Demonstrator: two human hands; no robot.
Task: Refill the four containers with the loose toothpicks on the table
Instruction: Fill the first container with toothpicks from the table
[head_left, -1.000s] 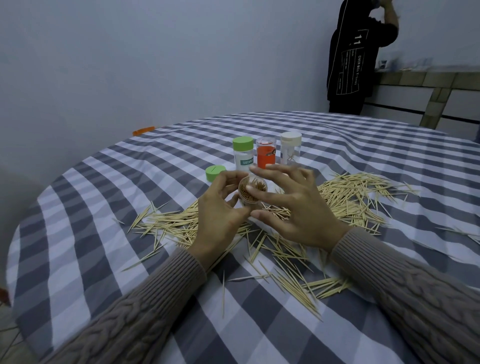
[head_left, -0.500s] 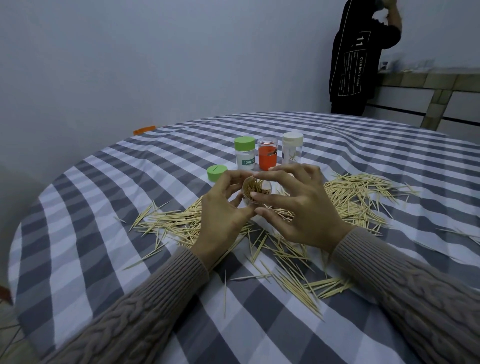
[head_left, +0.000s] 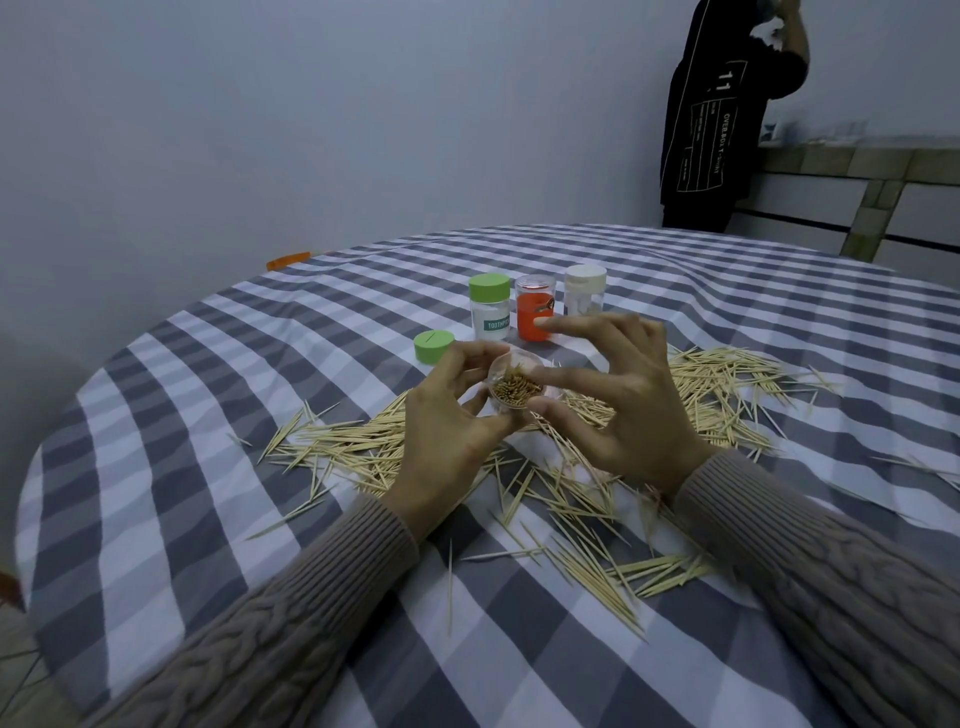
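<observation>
Left hand (head_left: 447, 415) gripping open jar (head_left: 511, 387) (full), right hand (head_left: 623, 400) fingertips pinching its rim, 3 capped jars (head_left: 535, 306) just behind

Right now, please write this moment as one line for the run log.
left hand: holds clear open toothpick jar | right hand: fingers at jar rim | green loose lid: on table | loose toothpicks: remain

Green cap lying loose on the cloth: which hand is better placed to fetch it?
Probably the left hand: the green cap lies just beyond it. But it grips the open jar, so the right hand must hold that.
</observation>
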